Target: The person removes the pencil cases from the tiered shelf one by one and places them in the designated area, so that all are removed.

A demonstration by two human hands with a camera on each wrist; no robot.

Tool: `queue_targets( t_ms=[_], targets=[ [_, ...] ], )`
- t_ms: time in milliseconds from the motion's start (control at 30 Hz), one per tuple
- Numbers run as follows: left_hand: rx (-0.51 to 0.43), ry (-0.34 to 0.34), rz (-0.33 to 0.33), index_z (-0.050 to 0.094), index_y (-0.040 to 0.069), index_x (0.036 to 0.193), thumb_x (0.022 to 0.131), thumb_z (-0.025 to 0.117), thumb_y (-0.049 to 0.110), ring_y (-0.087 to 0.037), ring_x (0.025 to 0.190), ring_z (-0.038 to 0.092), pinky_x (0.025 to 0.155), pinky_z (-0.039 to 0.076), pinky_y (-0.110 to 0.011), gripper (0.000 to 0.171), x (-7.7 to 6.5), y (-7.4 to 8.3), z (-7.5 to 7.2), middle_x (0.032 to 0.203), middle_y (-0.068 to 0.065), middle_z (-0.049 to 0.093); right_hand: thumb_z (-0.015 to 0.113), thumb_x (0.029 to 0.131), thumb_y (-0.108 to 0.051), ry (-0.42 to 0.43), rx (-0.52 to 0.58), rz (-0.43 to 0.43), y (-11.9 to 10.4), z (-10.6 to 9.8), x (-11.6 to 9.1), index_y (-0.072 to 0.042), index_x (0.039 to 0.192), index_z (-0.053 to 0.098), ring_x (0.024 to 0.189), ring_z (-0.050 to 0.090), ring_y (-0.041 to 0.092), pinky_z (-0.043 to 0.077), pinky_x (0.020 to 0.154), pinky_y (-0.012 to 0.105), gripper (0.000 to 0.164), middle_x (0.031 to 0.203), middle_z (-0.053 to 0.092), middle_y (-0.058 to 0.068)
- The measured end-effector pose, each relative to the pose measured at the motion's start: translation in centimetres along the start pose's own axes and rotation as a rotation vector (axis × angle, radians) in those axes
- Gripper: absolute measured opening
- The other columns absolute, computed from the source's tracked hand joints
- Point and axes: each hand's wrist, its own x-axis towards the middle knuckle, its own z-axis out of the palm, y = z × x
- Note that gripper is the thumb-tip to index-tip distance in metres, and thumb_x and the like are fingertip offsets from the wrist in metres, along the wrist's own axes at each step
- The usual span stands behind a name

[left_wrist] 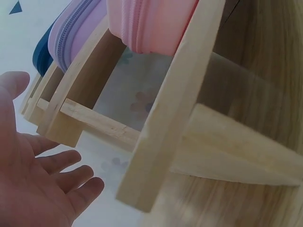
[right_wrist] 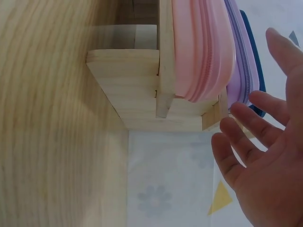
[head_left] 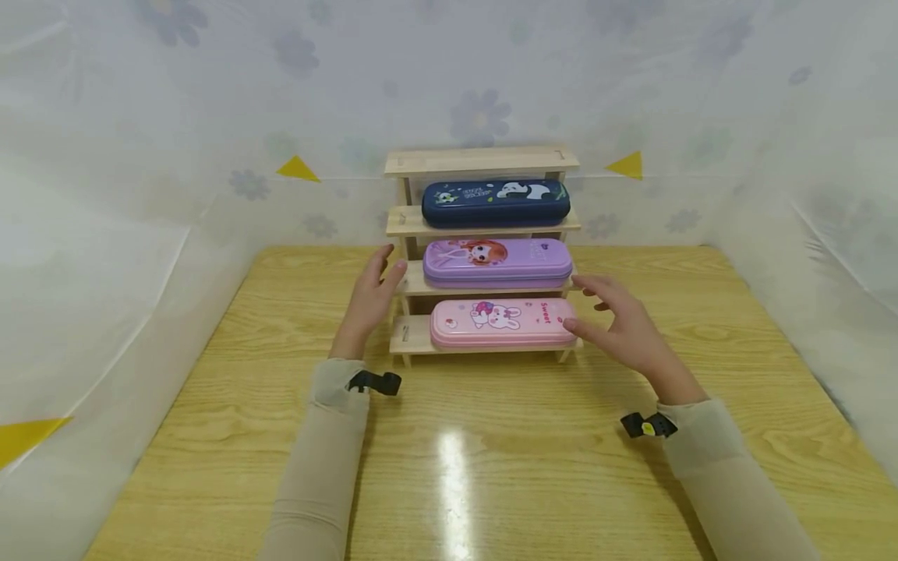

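Note:
A tiered wooden rack (head_left: 482, 160) stands on the table. On its lowest tier lies a pink pencil case (head_left: 505, 321) with a rabbit picture. Above that is a purple pencil case (head_left: 500, 262) with a girl's picture, then a dark blue pencil case (head_left: 496, 202) with a panda. My left hand (head_left: 370, 296) is beside the rack's left side, fingers loosely extended, holding nothing. My right hand (head_left: 624, 327) is at the right side near the ends of the pink and purple cases, fingers spread and slightly bent. Whether it touches them I cannot tell.
The wood-grain table (head_left: 519, 467) extends around the rack. Behind it and at both sides hang pale flowered sheets (head_left: 484, 70) with yellow triangles (head_left: 298, 168). Nothing lies on the rack's top tier.

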Motion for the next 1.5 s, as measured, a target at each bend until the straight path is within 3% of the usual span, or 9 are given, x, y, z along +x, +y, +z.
queue_targets(
  t_ms=[233, 400, 833, 1200, 1500],
  targets=[
    [-0.042, -0.010, -0.003, 0.030, 0.003, 0.154, 0.105, 0.047, 0.038, -0.032, 0.145, 0.025, 0.116, 0.024, -0.043, 0.062, 0.2, -0.2, 0.4, 0.158, -0.015, 0.028, 0.080, 0.085, -0.013, -0.021, -0.013, -0.024, 0.5, 0.7, -0.1, -0.010, 0.143, 0.052, 0.114, 0.049, 0.024, 0.045, 0.086, 0.048, 0.065, 0.136, 0.052, 0.007],
    [-0.029, -0.009, -0.031, 0.030, 0.006, 0.155, 0.104, 0.048, 0.041, -0.028, 0.145, 0.026, 0.117, 0.020, -0.040, 0.065, 0.2, -0.5, 0.8, 0.158, -0.014, 0.031, 0.080, 0.085, -0.014, -0.041, -0.007, -0.021, 0.5, 1.1, -0.2, -0.007, 0.140, 0.054, 0.115, 0.050, 0.031, 0.046, 0.085, 0.052, 0.061, 0.136, 0.052, 0.010],
    [-0.063, 0.012, -0.041, 0.032, 0.014, 0.154, 0.097, 0.061, 0.044, -0.024, 0.134, 0.041, 0.113, 0.029, -0.041, 0.071, 0.3, -1.2, 1.5, 0.149, -0.010, 0.043, 0.084, 0.080, -0.015, -0.073, 0.007, -0.026, 0.7, 2.0, -0.3, -0.009, 0.144, 0.050, 0.124, 0.045, 0.027, 0.046, 0.085, 0.052, 0.072, 0.143, 0.046, 0.008],
    [-0.108, 0.009, -0.035, 0.029, 0.013, 0.155, 0.097, 0.062, 0.039, -0.023, 0.137, 0.039, 0.114, 0.027, -0.038, 0.071, 0.1, -1.2, 1.9, 0.151, -0.012, 0.041, 0.089, 0.075, -0.018, -0.083, -0.003, -0.014, 0.7, 2.6, -0.5, -0.006, 0.141, 0.053, 0.123, 0.042, 0.028, 0.045, 0.088, 0.048, 0.076, 0.139, 0.041, 0.010],
    [-0.111, -0.010, -0.049, 0.027, 0.020, 0.156, 0.099, 0.059, 0.041, -0.021, 0.138, 0.036, 0.115, 0.025, -0.039, 0.069, 0.2, -1.8, 2.3, 0.153, -0.007, 0.039, 0.088, 0.076, -0.023, -0.096, -0.032, 0.014, 0.9, 3.2, -0.7, -0.007, 0.144, 0.050, 0.124, 0.045, 0.028, 0.044, 0.095, 0.046, 0.080, 0.143, 0.044, 0.010]
  ],
)
